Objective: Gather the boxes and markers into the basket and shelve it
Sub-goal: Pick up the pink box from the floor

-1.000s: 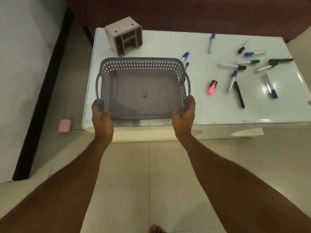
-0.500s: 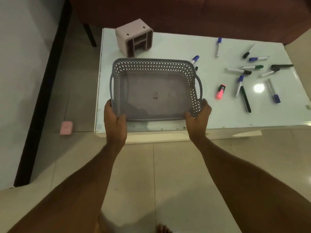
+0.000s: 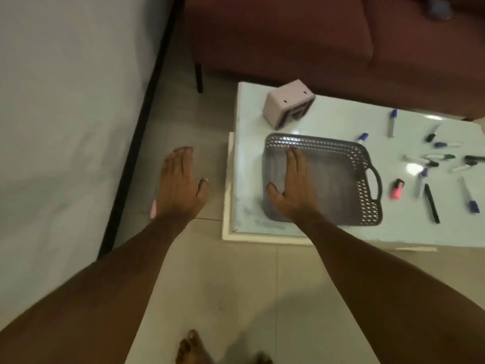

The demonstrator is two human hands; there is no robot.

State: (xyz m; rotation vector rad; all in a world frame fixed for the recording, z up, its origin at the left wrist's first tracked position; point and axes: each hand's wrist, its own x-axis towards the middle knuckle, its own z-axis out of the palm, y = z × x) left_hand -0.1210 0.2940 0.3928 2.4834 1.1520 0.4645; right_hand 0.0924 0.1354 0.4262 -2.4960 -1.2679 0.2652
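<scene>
Both forearms reach forward from the bottom edge of the view. Left hand (image 3: 178, 185) is out over the floor, left of the counter (image 3: 328, 237), palm down, fingers straight and close together, thumb out to the side. It is released and holds nothing.

Right hand (image 3: 294, 187) lies palm down over the left part of the basket (image 3: 341, 179), fingers straight and together, pointing to the far wall of the basket, thumb spread toward the basket's left edge. It is released, not gripping; whether the palm presses the basket floor or hovers just above it, cannot tell.

Basket: grey, perforated walls, sits on the counter near its front left corner, a handle on its right side. Nothing else shows inside it besides the hand. Its left wall is blurred and partly hidden by the hand.

A pink box (image 3: 287, 106) lies tipped on its side near the far left corner of the counter, just beyond the basket. Markers (image 3: 430, 203) lie scattered on the counter to the right of the basket; a pink highlighter (image 3: 396, 189) lies just beside the basket's handle. The markers at the right edge are cut off by the frame.

A small pink object (image 3: 153, 210) on the floor is mostly hidden behind the left wrist. Toes of a bare foot (image 3: 193, 348) show at the bottom edge.
</scene>
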